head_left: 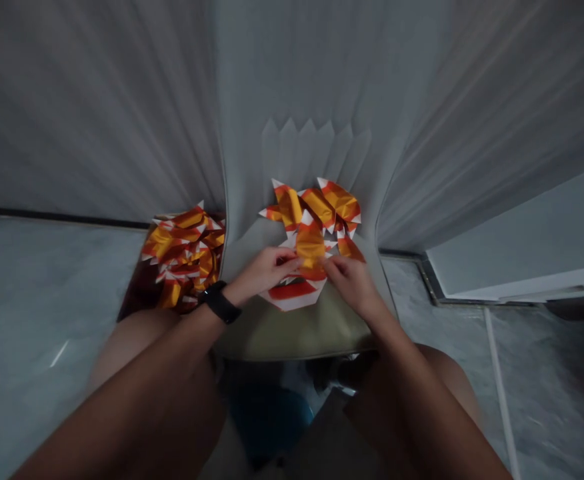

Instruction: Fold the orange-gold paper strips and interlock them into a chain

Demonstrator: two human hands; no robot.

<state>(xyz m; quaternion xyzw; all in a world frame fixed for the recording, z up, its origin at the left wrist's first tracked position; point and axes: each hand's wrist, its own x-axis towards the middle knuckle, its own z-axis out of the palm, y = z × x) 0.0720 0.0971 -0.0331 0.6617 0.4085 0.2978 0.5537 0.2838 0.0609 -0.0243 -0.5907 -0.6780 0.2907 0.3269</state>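
in the head view, above the knees (132, 340), i have the left grip (266, 270) and right grip (349, 283) both closed on the folded paper (309, 243), red and gold foil with white points, lying on a beige cloth (292, 330). a pile (185, 257) of the same foil sits just left of it, beside a pleated grey sheet (97, 100). a black watch (219, 302) circles my left wrist (235, 290).

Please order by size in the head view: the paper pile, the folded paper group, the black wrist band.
1. The folded paper group and the paper pile: they look alike, so I do not rank them.
2. The black wrist band: smallest, though nearer the camera.
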